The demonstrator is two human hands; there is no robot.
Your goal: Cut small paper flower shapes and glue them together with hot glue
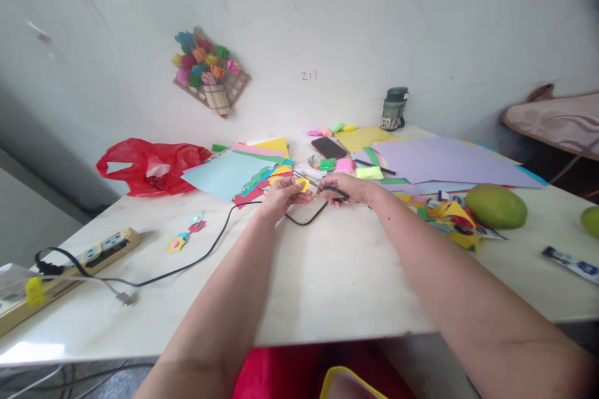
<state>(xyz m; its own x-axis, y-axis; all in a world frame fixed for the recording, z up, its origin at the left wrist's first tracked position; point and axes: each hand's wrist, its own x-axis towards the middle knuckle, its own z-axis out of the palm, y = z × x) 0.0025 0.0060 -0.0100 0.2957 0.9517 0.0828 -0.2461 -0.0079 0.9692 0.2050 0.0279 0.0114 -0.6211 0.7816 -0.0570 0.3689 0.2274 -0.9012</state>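
My left hand [283,196] pinches a small piece of yellow paper [303,184] above the middle of the table. Close on its right, my right hand [349,187] is closed around the black handles of a pair of scissors [336,191]. The scissor blades point left, toward the yellow paper; whether they touch it is too small to tell. Behind both hands lie cut paper scraps [255,186] and a whitish object [312,172] of unclear kind. Small paper flowers [196,225] with coloured centres lie to the left.
A black cord [187,267] runs from the power strip [100,252] beneath my left arm. Coloured sheets [430,159], a phone [329,148], clay packets [345,165] and a bottle [394,109] are behind. A red bag [140,168] stands left; green fruit [496,206] and a tube [573,263] lie right.
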